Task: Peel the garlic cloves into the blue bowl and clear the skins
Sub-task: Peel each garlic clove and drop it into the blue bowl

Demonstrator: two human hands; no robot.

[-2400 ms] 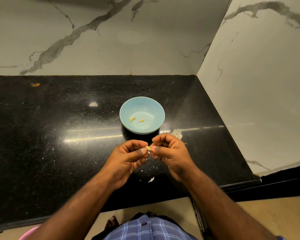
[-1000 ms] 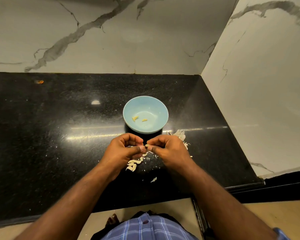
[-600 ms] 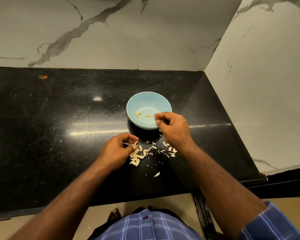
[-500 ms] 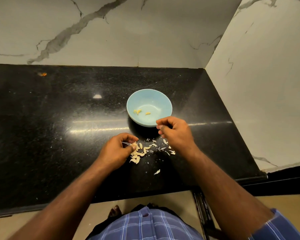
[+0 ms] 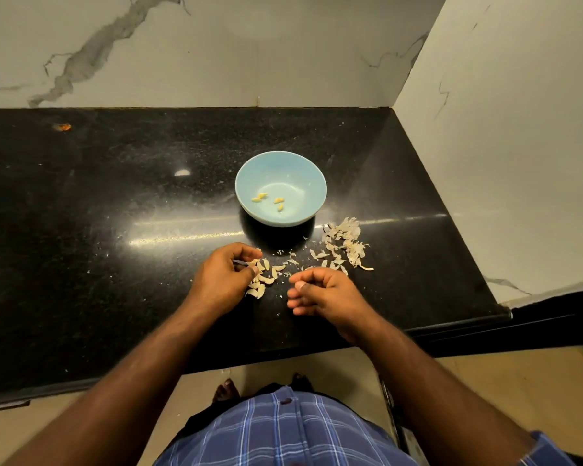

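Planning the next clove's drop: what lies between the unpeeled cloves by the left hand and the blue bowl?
Nothing visible does. The cloves beside the left hand face the bowl across bare counter; only tiny skin flecks lie there.

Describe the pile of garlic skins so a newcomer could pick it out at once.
Start at the black countertop and find the blue bowl near its middle. The garlic skins lie just off the bowl's near right side, beyond the right hand. They are thin, papery, whitish flakes, unlike the plumper unpeeled cloves by the left hand.
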